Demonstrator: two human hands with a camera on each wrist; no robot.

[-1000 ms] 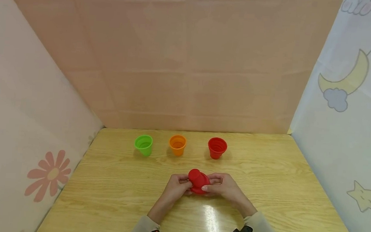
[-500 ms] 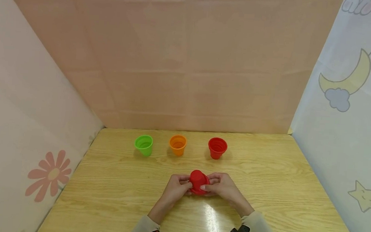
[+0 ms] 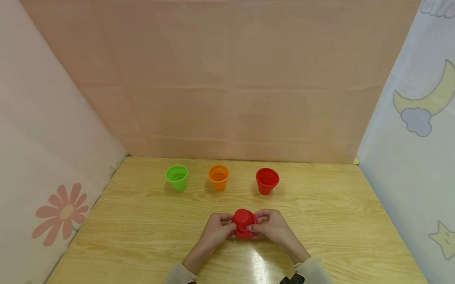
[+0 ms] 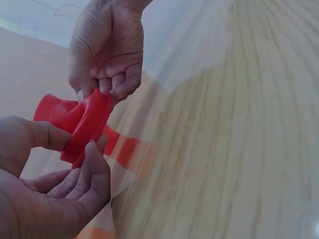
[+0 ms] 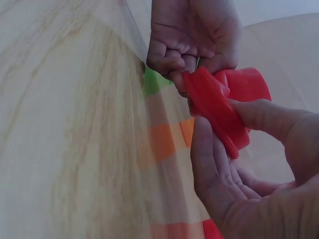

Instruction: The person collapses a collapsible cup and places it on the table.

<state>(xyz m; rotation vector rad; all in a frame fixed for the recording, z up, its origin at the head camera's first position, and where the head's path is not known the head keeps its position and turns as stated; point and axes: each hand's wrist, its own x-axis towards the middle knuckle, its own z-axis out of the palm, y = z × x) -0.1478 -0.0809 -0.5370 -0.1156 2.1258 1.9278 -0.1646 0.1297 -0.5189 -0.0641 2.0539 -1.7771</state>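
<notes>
Both hands hold one soft red cup point(image 3: 242, 220) between them, above the front middle of the table. The left hand point(image 3: 214, 232) pinches its left side, the right hand point(image 3: 277, 229) its right side. In the left wrist view the red cup point(image 4: 87, 127) is tilted, its wide rim towards the table and its narrow base pointing away. The right wrist view shows the wall of the red cup point(image 5: 217, 107) dented near the thumbs, with fingers on the rim side. What lies inside the cup is hidden.
Behind the hands a green cup point(image 3: 177, 177), an orange cup point(image 3: 219, 177) and another red cup point(image 3: 266, 181) stand in a row on the wooden table point(image 3: 134, 223). Printed cloth walls stand at the left, back and right.
The held cup's narrow base has shifted slightly right and looks lower, and its wall shows a dent by the right thumb. The right hand has moved slightly. The standing cups have stayed put.
</notes>
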